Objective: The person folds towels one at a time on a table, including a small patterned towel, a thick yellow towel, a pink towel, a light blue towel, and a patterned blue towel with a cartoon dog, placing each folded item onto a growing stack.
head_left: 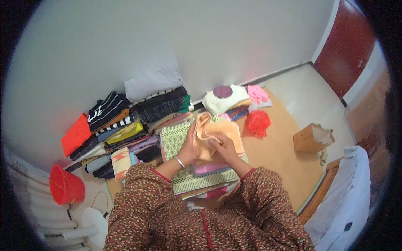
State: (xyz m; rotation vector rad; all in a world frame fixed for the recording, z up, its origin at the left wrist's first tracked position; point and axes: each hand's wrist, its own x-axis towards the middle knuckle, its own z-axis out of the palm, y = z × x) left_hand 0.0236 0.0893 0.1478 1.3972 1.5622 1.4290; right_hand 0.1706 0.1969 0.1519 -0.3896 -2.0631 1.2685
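Note:
A peach-coloured towel (pixel 203 124), partly folded and curling at its top, is held up between my two hands. My left hand (pixel 189 149), with a silver bangle at the wrist, grips its left side. At the opposite side my right hand (pixel 227 150) pinches an edge of the cloth. Beneath and just beyond lies more peach cloth (pixel 233 133); whether it is a separate piece I cannot tell. Under everything is a stack topped by a green-and-cream patterned cloth (pixel 171 142). A pink folded piece (pixel 206 169) shows below my hands.
Stacks of folded clothes (pixel 161 111) line the wall at left. Beyond my hands sits a white fluffy pile (pixel 226 102) beside a red plastic bag (pixel 258 124). A paper bag (pixel 307 139) stands right, a red bucket (pixel 67 186) left. A draped white cloth (pixel 343 196) is near right.

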